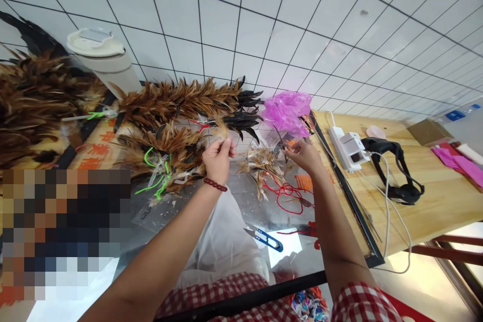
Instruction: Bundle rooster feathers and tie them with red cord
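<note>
Brown feather (220, 129), pinched by the left hand (218, 160), left of the pink bag (289, 109); right hand (306, 155) just before that bag, fingers bent, hold unclear; orange Chinese characters (98, 152), partly covered, farther left.

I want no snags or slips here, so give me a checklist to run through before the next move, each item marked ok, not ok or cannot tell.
1. Left hand has a grip: it pinches a wispy light-brown feather. Ok.
2. Right hand has a grip: its fingers are bent near the loose pile of brown feathers, contents unclear. Cannot tell.
3. Thin red cord untangled: it lies in messy loops. Not ok.
4. Blue-handled metal snips out of both hands: lying apart from them. Ok.
5. White tumbler covered: lid on. Ok.
</note>
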Available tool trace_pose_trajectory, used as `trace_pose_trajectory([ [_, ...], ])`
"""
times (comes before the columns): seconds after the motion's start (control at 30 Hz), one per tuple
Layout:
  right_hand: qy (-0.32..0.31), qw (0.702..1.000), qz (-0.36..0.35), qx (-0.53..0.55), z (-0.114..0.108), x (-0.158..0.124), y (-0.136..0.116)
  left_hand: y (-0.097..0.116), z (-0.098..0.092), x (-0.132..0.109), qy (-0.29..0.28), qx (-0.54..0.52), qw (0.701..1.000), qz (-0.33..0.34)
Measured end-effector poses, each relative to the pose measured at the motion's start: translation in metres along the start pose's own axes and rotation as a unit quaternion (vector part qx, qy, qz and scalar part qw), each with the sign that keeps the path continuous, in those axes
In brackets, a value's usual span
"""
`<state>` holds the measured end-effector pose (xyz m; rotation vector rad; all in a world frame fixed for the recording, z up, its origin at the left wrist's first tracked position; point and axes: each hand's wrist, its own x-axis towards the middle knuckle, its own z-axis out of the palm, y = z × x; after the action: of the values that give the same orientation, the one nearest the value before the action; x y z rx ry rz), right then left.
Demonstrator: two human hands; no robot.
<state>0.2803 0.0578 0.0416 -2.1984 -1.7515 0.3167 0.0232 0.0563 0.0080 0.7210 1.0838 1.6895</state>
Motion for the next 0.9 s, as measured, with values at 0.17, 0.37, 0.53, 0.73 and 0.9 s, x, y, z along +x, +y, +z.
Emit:
trace_pose_trajectory([
  [0.17,-0.078,0.995,-0.018,-0.058,0.015,0.003,0.000,0.000,-0.004,-0.013,-0.095,0.124,0.981,0.118],
  [0.37,0.001,0.996,-0.018,0.087,0.005,0.003,-0.002,-0.002,-0.005,-0.025,-0.228,0.190,0.928,0.225],
  [0.53,0.006,0.977,-0.068,0.202,-0.002,0.001,-0.003,-0.001,-0.002,-0.012,-0.099,0.107,0.986,0.079],
  [0.73,-0.070,0.997,-0.027,-0.021,0.007,0.006,0.012,0.004,0.002,-0.007,-0.049,0.056,0.997,0.015],
  [0.9,-0.079,0.994,0.016,-0.077,-0.004,0.009,0.025,0.002,0.001,-0.008,-0.064,0.061,0.996,0.017],
])
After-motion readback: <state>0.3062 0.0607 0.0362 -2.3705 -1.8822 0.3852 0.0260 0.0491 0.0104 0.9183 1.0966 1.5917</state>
